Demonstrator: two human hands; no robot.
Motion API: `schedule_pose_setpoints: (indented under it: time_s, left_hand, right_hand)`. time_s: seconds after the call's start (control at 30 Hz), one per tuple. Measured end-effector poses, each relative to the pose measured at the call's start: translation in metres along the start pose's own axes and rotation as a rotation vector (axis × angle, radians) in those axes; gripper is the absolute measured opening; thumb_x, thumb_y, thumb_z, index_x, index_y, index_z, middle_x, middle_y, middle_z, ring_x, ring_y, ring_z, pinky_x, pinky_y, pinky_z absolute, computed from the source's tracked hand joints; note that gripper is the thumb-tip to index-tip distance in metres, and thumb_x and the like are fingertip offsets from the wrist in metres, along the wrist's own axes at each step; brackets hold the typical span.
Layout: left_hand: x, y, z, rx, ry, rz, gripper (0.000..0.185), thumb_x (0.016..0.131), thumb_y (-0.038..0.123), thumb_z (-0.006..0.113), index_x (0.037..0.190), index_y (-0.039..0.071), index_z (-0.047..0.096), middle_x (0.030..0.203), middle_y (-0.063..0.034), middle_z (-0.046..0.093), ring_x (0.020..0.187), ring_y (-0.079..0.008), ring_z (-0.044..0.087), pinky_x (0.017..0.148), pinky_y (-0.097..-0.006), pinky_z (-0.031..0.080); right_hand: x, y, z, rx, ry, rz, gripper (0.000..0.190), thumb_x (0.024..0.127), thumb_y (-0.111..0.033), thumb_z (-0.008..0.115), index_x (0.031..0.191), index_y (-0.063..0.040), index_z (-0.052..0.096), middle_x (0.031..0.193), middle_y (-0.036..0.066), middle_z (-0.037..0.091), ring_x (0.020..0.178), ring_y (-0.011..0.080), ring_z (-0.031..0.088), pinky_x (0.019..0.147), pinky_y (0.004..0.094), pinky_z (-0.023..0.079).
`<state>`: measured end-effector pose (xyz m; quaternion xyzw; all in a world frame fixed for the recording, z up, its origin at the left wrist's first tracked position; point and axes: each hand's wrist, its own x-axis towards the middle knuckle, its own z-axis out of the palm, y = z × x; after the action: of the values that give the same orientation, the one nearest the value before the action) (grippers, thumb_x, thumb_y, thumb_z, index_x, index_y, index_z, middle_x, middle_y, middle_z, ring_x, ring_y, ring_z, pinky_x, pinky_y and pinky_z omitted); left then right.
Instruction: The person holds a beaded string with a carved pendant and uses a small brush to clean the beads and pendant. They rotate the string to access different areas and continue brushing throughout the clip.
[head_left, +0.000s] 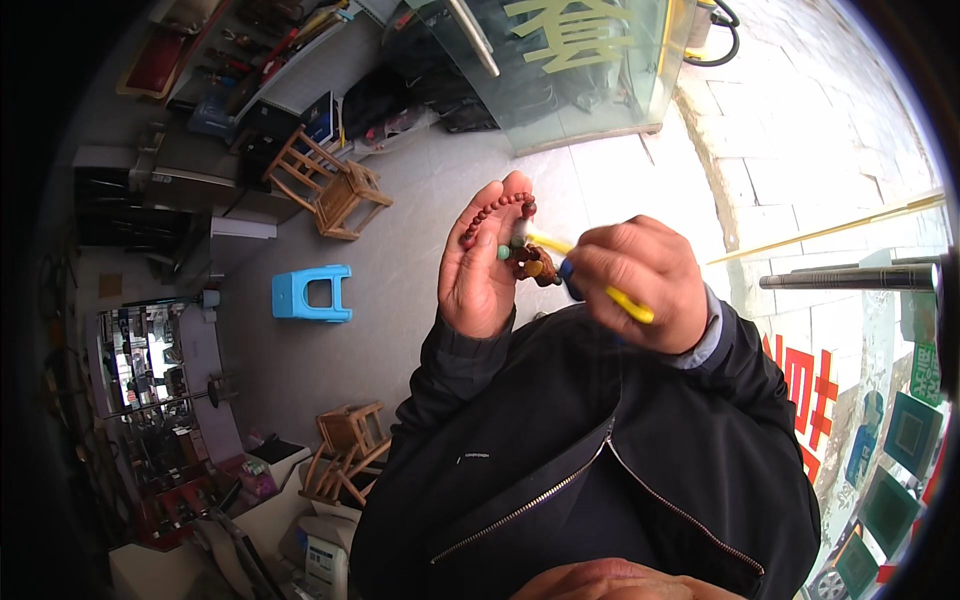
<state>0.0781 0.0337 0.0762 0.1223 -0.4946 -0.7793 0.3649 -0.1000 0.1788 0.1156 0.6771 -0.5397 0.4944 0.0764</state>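
My left hand (480, 270) is raised in front of my chest, palm up, and holds a string of reddish-brown beads (496, 206) with its thumb. A green bead (503, 253), a yellow bead (533, 268) and a carved brown piece (546, 271) hang together at the palm's edge. My right hand (637, 281) grips a yellow-handled brush (551, 242), which looks like a toothbrush; its pale head is at the beads beside my left fingers. The handle's end sticks out below my right fingers. A dark blue thing (571, 280), partly hidden by my right hand, cannot be made out.
A blue plastic stool (294, 294) and small wooden chairs (334, 196) stand on the grey floor to the left. Shelves with goods (281, 64) line the upper left. A glass door (570, 82) stands ahead, with paving (795, 150) outside to the right.
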Motion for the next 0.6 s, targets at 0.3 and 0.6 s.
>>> schedule_pose_setpoints:
  time_s: [0.3, 0.6]
  left_hand:
    - [0.0046, -0.0066, -0.0043, 0.007, -0.047, 0.050, 0.049, 0.120, 0.009, 0.041, 0.167, -0.001, 0.049, 0.174, -0.0248, 0.049, 0.162, -0.0374, 0.049, 0.135, -0.0505, 0.038]
    - [0.0036, -0.0037, -0.0016, -0.069, 0.014, -0.029, 0.046, 0.124, 0.017, 0.042, 0.165, -0.002, 0.049, 0.172, -0.0230, 0.052, 0.161, -0.0387, 0.050, 0.132, -0.0507, 0.042]
  right_hand:
    - [0.0022, -0.0011, -0.0028, 0.091, 0.022, -0.057, 0.034, 0.084, -0.009, 0.089, 0.114, -0.006, 0.075, 0.102, 0.007, 0.075, 0.071, 0.0266, 0.067, 0.068, 0.0382, 0.053]
    - [0.0016, -0.0022, 0.0038, 0.092, -0.011, -0.062, 0.032, 0.085, -0.005, 0.086, 0.115, -0.007, 0.076, 0.101, 0.006, 0.074, 0.070, 0.0261, 0.067, 0.065, 0.0383, 0.052]
